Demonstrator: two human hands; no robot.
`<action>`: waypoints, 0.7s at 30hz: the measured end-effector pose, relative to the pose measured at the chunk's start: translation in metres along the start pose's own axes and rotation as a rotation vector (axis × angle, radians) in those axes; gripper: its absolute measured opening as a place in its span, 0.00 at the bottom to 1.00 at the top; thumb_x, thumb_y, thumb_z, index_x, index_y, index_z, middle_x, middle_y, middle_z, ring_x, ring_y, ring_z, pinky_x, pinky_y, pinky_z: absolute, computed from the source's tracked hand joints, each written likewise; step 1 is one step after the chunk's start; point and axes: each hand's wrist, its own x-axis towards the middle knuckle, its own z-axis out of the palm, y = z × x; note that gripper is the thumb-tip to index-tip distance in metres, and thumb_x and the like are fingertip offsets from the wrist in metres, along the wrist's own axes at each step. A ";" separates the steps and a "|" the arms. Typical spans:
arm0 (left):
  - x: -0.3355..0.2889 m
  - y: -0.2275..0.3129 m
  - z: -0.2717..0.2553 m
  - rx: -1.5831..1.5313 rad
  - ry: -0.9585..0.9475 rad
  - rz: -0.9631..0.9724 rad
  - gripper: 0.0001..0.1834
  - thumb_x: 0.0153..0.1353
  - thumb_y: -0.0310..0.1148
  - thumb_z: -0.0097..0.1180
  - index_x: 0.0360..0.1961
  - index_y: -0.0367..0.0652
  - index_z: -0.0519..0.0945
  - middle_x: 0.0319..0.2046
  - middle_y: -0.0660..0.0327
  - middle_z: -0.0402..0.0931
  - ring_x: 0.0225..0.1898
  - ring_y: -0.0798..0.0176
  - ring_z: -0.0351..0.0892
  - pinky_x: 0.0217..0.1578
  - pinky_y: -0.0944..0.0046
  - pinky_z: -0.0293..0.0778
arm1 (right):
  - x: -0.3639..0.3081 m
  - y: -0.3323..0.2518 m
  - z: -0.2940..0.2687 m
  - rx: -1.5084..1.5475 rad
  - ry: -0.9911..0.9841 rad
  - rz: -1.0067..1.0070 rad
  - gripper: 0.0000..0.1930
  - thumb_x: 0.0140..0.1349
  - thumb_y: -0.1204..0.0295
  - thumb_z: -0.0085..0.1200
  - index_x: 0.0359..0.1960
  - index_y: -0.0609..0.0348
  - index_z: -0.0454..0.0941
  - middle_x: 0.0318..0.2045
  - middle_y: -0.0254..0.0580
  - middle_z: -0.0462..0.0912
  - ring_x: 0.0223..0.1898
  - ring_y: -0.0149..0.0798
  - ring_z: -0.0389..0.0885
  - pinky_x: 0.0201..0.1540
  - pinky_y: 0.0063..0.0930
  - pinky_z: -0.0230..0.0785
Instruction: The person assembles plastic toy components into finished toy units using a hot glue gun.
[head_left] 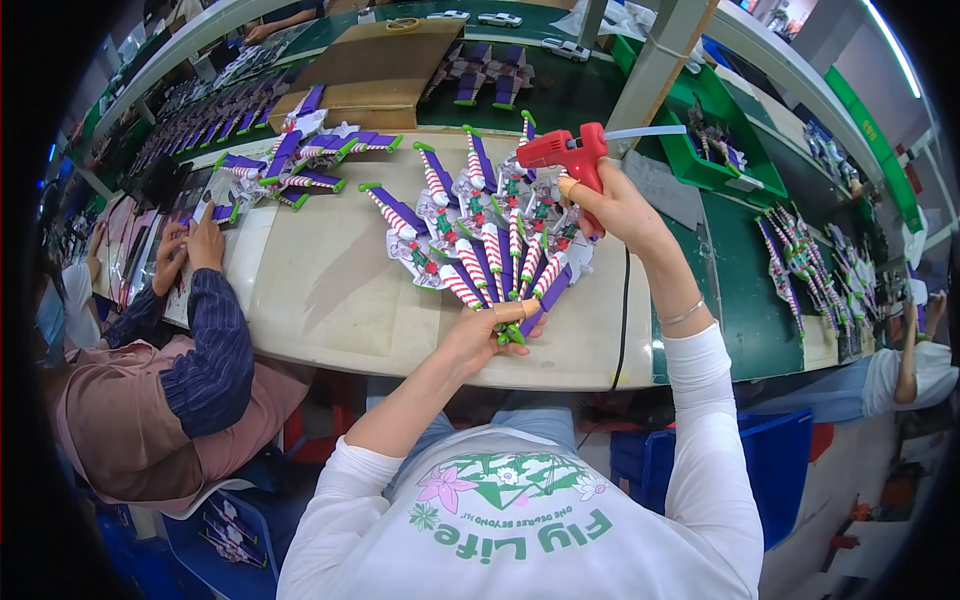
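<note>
My right hand point(625, 208) is wrapped round the handle of a red glue gun point(567, 150), whose pale glue stick point(650, 131) juts out to the right. The gun is over the far right side of a fan of toy wings point(492, 245), purple and white with red-striped edges and green tips. At the near end of the fan, my left hand point(485, 335) has its fingers closed on the green tips. The gun's nozzle is hard to make out against the wings.
More toy wings point(300, 160) lie in a pile on the pale tabletop point(310, 300), beside a co-worker's hands point(195, 245). A cardboard box point(370, 75) stands behind. A green crate point(745, 180) and further wings point(815, 260) are right of a post point(655, 70). A black cord point(625, 320) crosses the table.
</note>
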 end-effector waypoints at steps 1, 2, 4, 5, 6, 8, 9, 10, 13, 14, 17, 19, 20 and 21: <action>0.000 0.000 0.000 -0.002 -0.003 -0.001 0.16 0.60 0.37 0.62 0.45 0.39 0.80 0.37 0.56 0.84 0.35 0.63 0.85 0.24 0.67 0.79 | 0.001 0.001 0.001 -0.001 -0.002 -0.001 0.19 0.65 0.62 0.55 0.45 0.66 0.66 0.22 0.35 0.74 0.16 0.25 0.71 0.18 0.21 0.61; 0.000 0.000 -0.001 -0.003 -0.003 0.001 0.16 0.60 0.37 0.62 0.45 0.39 0.80 0.37 0.56 0.84 0.35 0.63 0.85 0.24 0.67 0.79 | 0.001 0.003 0.001 0.012 -0.003 -0.005 0.19 0.65 0.62 0.55 0.45 0.66 0.66 0.24 0.36 0.75 0.16 0.24 0.71 0.18 0.21 0.61; 0.000 -0.001 0.000 0.013 0.005 -0.004 0.16 0.60 0.38 0.61 0.45 0.39 0.80 0.37 0.56 0.84 0.35 0.64 0.85 0.25 0.67 0.79 | 0.003 0.006 0.001 0.024 -0.004 -0.009 0.18 0.65 0.62 0.55 0.44 0.66 0.67 0.26 0.37 0.76 0.17 0.24 0.71 0.18 0.21 0.61; 0.000 0.000 0.000 0.012 0.005 -0.003 0.16 0.60 0.38 0.61 0.45 0.39 0.80 0.37 0.56 0.84 0.35 0.64 0.85 0.25 0.67 0.79 | 0.006 0.008 0.000 0.026 -0.024 0.028 0.18 0.65 0.62 0.55 0.44 0.65 0.67 0.27 0.37 0.76 0.17 0.24 0.71 0.18 0.21 0.61; -0.001 0.000 0.000 0.014 0.006 -0.001 0.16 0.60 0.38 0.61 0.45 0.39 0.80 0.37 0.56 0.84 0.35 0.64 0.84 0.25 0.67 0.79 | 0.007 0.010 0.000 0.029 -0.045 0.066 0.18 0.65 0.62 0.55 0.44 0.65 0.67 0.29 0.37 0.77 0.17 0.24 0.71 0.18 0.20 0.61; -0.002 0.001 0.001 0.015 0.007 0.003 0.16 0.60 0.38 0.61 0.45 0.39 0.80 0.37 0.56 0.84 0.35 0.64 0.84 0.25 0.67 0.79 | 0.008 0.010 0.001 0.025 -0.034 0.061 0.18 0.65 0.62 0.55 0.45 0.65 0.67 0.28 0.37 0.76 0.17 0.24 0.71 0.18 0.20 0.61; -0.001 0.001 0.001 0.016 0.008 -0.003 0.16 0.60 0.38 0.62 0.45 0.39 0.80 0.37 0.57 0.84 0.35 0.64 0.84 0.25 0.67 0.79 | 0.008 0.010 0.002 0.022 -0.020 0.056 0.18 0.65 0.62 0.55 0.45 0.65 0.67 0.28 0.37 0.76 0.17 0.23 0.71 0.18 0.21 0.61; -0.001 0.001 0.001 0.018 0.010 -0.008 0.16 0.60 0.38 0.62 0.46 0.39 0.80 0.37 0.57 0.84 0.36 0.63 0.84 0.25 0.67 0.79 | 0.008 0.011 0.003 0.021 -0.022 0.056 0.18 0.65 0.62 0.55 0.45 0.65 0.67 0.28 0.37 0.76 0.17 0.23 0.71 0.18 0.21 0.61; -0.003 0.003 0.002 0.032 0.019 -0.005 0.17 0.60 0.38 0.62 0.46 0.39 0.80 0.37 0.57 0.84 0.36 0.63 0.84 0.25 0.67 0.79 | 0.011 0.016 0.005 0.016 0.016 -0.003 0.17 0.63 0.64 0.55 0.46 0.64 0.68 0.25 0.34 0.76 0.16 0.22 0.72 0.16 0.19 0.62; -0.002 0.002 0.001 0.032 0.016 -0.005 0.17 0.60 0.38 0.62 0.46 0.39 0.80 0.38 0.56 0.83 0.37 0.62 0.84 0.26 0.67 0.79 | 0.013 0.019 0.006 -0.029 0.024 -0.028 0.18 0.63 0.64 0.55 0.47 0.65 0.68 0.26 0.38 0.77 0.18 0.27 0.74 0.18 0.23 0.64; -0.001 0.002 0.002 0.028 0.006 -0.016 0.17 0.60 0.39 0.62 0.46 0.39 0.80 0.39 0.56 0.83 0.38 0.61 0.84 0.26 0.66 0.79 | 0.013 0.025 0.007 -0.228 0.076 -0.148 0.20 0.63 0.65 0.55 0.49 0.68 0.66 0.27 0.47 0.79 0.21 0.40 0.78 0.25 0.33 0.68; -0.002 0.002 0.001 0.016 0.001 -0.009 0.18 0.60 0.39 0.63 0.46 0.39 0.80 0.39 0.56 0.83 0.38 0.61 0.84 0.26 0.66 0.79 | 0.012 0.024 0.011 -0.455 0.144 -0.300 0.21 0.62 0.65 0.55 0.48 0.70 0.66 0.29 0.56 0.80 0.27 0.52 0.79 0.32 0.42 0.70; -0.002 0.002 0.001 0.014 0.000 -0.006 0.18 0.59 0.39 0.63 0.46 0.39 0.80 0.39 0.56 0.83 0.38 0.62 0.84 0.26 0.66 0.79 | 0.009 0.023 0.014 -0.531 0.178 -0.353 0.21 0.62 0.65 0.55 0.47 0.71 0.66 0.29 0.60 0.80 0.29 0.58 0.79 0.35 0.45 0.69; -0.004 0.002 0.001 0.008 0.004 -0.001 0.18 0.59 0.39 0.63 0.46 0.39 0.80 0.39 0.56 0.83 0.38 0.62 0.84 0.26 0.66 0.79 | 0.004 0.016 0.017 -0.530 0.168 -0.360 0.21 0.62 0.65 0.55 0.47 0.71 0.66 0.29 0.60 0.80 0.29 0.58 0.79 0.35 0.45 0.69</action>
